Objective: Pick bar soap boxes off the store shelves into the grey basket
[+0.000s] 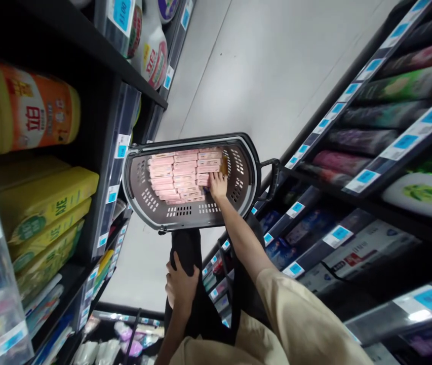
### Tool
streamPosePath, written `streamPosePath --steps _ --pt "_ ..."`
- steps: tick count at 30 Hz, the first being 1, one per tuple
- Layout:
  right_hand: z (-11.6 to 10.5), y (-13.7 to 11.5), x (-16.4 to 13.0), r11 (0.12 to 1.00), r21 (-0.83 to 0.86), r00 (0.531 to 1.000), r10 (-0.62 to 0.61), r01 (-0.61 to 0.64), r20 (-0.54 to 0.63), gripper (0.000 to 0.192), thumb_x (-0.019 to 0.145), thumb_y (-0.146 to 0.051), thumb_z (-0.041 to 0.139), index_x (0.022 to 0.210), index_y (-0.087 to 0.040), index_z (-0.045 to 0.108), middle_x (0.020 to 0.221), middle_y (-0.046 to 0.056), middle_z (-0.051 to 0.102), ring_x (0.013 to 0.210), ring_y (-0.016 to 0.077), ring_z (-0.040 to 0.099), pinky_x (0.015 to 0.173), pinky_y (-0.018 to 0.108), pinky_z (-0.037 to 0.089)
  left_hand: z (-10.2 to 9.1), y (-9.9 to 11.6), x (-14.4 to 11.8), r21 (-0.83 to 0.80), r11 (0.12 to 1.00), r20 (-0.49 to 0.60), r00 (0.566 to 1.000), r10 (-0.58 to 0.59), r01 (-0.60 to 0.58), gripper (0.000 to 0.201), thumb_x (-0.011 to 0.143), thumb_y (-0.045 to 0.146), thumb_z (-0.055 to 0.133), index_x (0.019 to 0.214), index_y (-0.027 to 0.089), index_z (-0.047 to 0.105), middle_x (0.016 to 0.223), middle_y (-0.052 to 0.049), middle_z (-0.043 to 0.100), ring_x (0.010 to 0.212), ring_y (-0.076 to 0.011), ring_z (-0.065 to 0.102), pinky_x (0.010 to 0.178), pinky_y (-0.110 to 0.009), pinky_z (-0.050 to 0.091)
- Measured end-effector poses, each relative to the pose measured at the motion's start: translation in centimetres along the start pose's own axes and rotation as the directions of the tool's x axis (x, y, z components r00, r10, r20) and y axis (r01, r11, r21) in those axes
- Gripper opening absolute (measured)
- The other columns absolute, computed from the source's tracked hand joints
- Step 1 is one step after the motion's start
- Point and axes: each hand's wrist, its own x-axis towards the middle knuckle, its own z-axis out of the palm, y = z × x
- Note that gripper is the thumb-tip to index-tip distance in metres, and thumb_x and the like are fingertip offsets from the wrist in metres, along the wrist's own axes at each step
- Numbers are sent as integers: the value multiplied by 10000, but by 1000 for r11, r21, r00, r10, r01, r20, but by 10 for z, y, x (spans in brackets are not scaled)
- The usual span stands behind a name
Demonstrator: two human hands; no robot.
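A dark grey shopping basket (246, 167) stands on the pale floor between two shelf rows. Inside it lie several flat pink boxes (178, 175), stacked in neat columns. My right hand (219, 185) reaches down into the basket, its fingers curled over the pink box at the right end of the stack. The beige sleeve of that arm runs in from the lower right. My left hand (180, 286) rests flat on my knee in black trousers, with its fingers spread and nothing in it.
Black shelves (86, 40) on the left hold yellow packs (44, 203) and an orange-labelled bottle (29, 114). The right-hand shelves (371, 177) carry bottles and boxes with blue price tags. The basket's handle (272, 175) sticks out to the right. Pale aisle floor (269, 66) stretches beyond.
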Motion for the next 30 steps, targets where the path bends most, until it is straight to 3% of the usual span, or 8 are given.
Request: streamPosePath --steps 8,12,16,18,20,23,25,30 --pt "-40 0 -3 985 111 966 104 -133 235 620 833 -230 826 1387 -13 649 1385 318 694 1325 397 632 1147 473 474 4 4 -13 -39 999 12 1000 15 -15 791 1014 511 576 1672 101 417 1408 -262 589 1029 -396 733 817 -511 597" --pt "-100 4 -63 946 267 908 61 -185 414 503 847 -507 841 1088 -67 800 998 180 812 946 317 767 827 359 595 8 2 -30 -139 990 72 997 16 -6 791 1036 460 554 1695 65 367 1424 -297 583 1126 -438 719 910 -555 593" --pt "-164 -8 -150 878 471 868 -167 -85 468 585 851 -646 796 1070 -105 811 958 104 822 887 244 767 794 310 613 5 -6 -45 -439 897 139 990 12 51 736 1010 395 588 1666 107 421 1609 -308 479 1410 -461 597 1146 -603 500" --pt "-188 -21 -191 793 606 833 -294 -62 470 674 799 -702 821 1123 -112 797 1008 106 825 930 253 770 840 335 625 -6 -11 -55 -737 671 144 988 46 76 678 997 443 596 1593 136 504 1671 -263 454 1551 -408 480 1268 -560 408" --pt "-208 -41 -227 650 755 785 -422 -87 454 719 726 -693 893 1161 -130 785 1037 103 824 945 262 767 862 361 626 -26 -15 -71 -975 214 102 982 162 66 710 983 572 586 1558 162 516 1667 -224 496 1587 -350 452 1300 -507 392" --pt "-237 -85 -274 497 864 729 -561 -82 392 677 710 -600 959 1192 -165 769 1057 87 820 958 258 759 886 375 621 -75 -24 -110 -909 -415 -96 953 288 34 879 883 720 689 1564 201 487 1593 -207 592 1505 -356 558 1226 -521 489" --pt "-259 -122 -305 465 885 709 -627 8 322 644 746 -547 957 1234 -185 745 1092 80 812 990 257 755 927 386 614 -115 -35 -142 -829 -555 -225 945 235 -59 942 775 677 849 1528 211 528 1530 -197 647 1431 -370 622 1185 -520 526" --pt "-325 -215 -391 399 834 627 -775 382 83 700 697 -384 981 1308 -214 685 1241 94 759 1125 281 724 1030 411 592 -197 -89 -217 -723 -571 -424 902 -79 -390 988 578 605 1016 1376 163 635 1297 -172 765 1187 -355 745 1034 -452 610"
